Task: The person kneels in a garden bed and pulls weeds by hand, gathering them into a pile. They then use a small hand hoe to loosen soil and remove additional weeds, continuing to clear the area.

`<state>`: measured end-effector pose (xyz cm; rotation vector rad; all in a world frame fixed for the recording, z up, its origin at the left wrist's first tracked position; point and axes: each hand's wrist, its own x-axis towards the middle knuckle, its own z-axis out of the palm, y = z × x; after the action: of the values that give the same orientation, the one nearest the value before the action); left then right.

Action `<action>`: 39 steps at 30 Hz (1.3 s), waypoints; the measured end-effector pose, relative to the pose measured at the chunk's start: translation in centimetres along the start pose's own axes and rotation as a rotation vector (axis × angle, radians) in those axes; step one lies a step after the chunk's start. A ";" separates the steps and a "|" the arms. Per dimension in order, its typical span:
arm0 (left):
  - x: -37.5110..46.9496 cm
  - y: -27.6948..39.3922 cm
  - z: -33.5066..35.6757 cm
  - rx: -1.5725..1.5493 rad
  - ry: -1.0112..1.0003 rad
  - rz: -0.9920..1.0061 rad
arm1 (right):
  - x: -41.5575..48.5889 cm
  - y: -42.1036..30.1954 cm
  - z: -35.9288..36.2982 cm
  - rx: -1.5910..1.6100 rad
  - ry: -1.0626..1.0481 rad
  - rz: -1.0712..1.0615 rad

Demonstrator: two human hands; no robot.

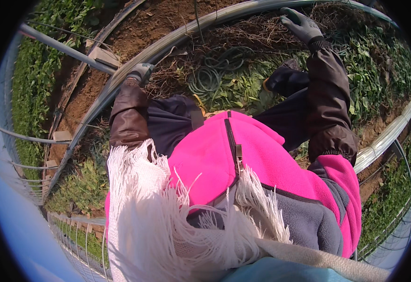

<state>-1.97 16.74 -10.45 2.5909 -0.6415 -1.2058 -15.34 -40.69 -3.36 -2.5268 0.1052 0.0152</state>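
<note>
My left hand (142, 73), in a grey-green work glove, is curled beside a long rail wrapped in clear plastic film (126, 72). From its fist a thin-necked hand tool (172, 53) extends toward the dry stems, ending in a small flat piece. My right hand (301, 26), gloved too, reaches far forward over a heap of dry brown stems (258, 30). Its thumb and fingers are apart, with nothing visible between them. Between my legs lie loose green leaves (239, 90) and a coil of green hose or rope (205, 79).
Leafy green crops (374, 60) lie to the right, others (36, 91) beyond the rail at left. Metal hoop pipes (64, 49) meet the rail by concrete blocks (103, 57) on bare soil (138, 31). Another film-wrapped rail (390, 135) runs on the right. A white fringed scarf (138, 211) hangs over my chest.
</note>
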 end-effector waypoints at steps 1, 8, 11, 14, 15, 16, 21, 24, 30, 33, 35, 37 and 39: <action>-1.7 0.3 -1.0 -0.211 -0.037 -0.161 | -0.2 -0.5 -0.1 0.004 0.003 0.009; -8.8 5.9 -3.1 -0.633 -0.007 -0.190 | -2.0 -2.8 -2.0 0.063 0.143 -0.003; -4.7 11.2 0.0 -0.569 0.088 0.052 | -2.8 -2.7 -2.6 0.012 0.205 0.010; 2.2 16.8 2.8 -0.459 0.113 0.031 | -3.2 -2.6 -2.9 0.214 0.219 -0.002; 4.6 18.7 3.5 -0.271 0.171 0.079 | -3.3 -2.6 -3.0 0.159 0.236 -0.002; 6.8 20.5 4.3 -0.208 0.185 0.065 | -3.6 -2.6 -3.0 0.104 0.251 -0.003; 15.3 27.2 5.5 0.156 0.217 -0.154 | -4.4 -2.5 -3.8 0.151 0.300 -0.029; 18.6 28.3 5.2 0.191 0.189 -0.215 | -4.6 -2.7 -4.7 0.159 0.352 0.014; 20.9 26.6 5.8 0.211 0.236 -0.175 | -5.1 -4.2 -5.9 0.115 0.463 0.124; 20.9 25.2 4.5 0.190 0.158 -0.044 | -5.3 -4.7 -5.9 0.146 0.435 0.103; 20.3 23.7 2.6 0.195 0.072 0.077 | -5.2 -5.1 -6.0 0.136 0.472 0.064; 19.3 22.3 0.3 0.096 0.061 0.132 | -5.2 -5.3 -6.2 0.180 0.457 0.088; 17.5 21.3 -1.3 0.123 0.038 0.167 | -5.1 -5.4 -6.2 0.151 0.428 0.138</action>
<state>2.71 -10.30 -13.67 2.5896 -0.9304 -1.0945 -20.11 -39.50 5.03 -2.3298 0.4339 -0.4613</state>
